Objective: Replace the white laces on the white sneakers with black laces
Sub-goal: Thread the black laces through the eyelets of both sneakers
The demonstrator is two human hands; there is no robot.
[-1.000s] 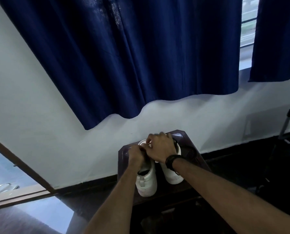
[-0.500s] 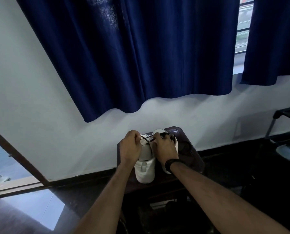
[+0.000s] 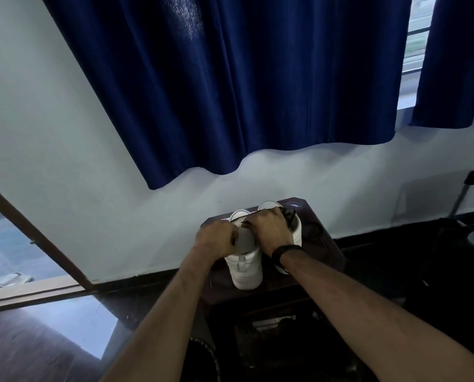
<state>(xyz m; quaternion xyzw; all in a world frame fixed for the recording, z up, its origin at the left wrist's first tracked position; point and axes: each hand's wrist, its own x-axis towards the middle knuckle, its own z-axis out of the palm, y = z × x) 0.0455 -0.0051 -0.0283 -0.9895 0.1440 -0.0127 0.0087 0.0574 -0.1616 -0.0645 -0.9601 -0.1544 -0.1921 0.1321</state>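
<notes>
Both hands have closed together: left hand (image 3: 215, 238) and right hand (image 3: 271, 230) pinch the black lace (image 3: 251, 215) over the left sneaker (image 3: 245, 268). Right sneaker (image 3: 295, 230) is mostly hidden at 3 o'clock. Dark stool (image 3: 324, 244) stands below blue curtain (image 3: 244, 78).

Both forearms reach forward from the bottom edge, the left from about 7 o'clock and the right from about 4 o'clock, and they meet near the middle. The left hand (image 3: 215, 238) shows its back, knuckles up, with the fingers curled in toward 3 o'clock. The right hand (image 3: 271, 230) sits just beside it at 3 o'clock, also knuckles up, its fingers bent and pinched toward the left hand. A dark band (image 3: 281, 250) wraps the right wrist.
</notes>
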